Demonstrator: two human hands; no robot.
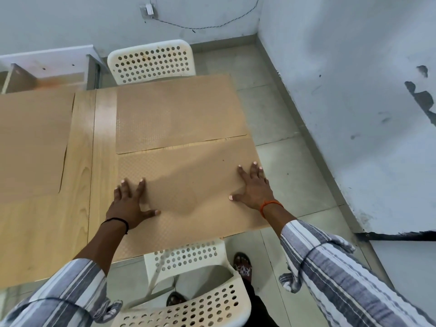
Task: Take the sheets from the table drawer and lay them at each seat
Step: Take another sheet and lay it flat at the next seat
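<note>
A tan textured sheet [188,185] lies flat on the near right part of the wooden table [80,161], in front of the near white chair [188,300]. My left hand [128,204] presses flat on its left side with fingers spread. My right hand [253,187] presses flat near its right edge. A second sheet [179,112] lies just beyond it, before the far white chair [151,61]. A third sheet [30,142] covers the far left of the table, cut off by the frame edge.
The table's right edge borders a tiled floor [283,128] and a scuffed wall [354,90]. White shelving [47,67] stands behind the table at the left. My feet in sandals [243,265] stand beside the near chair.
</note>
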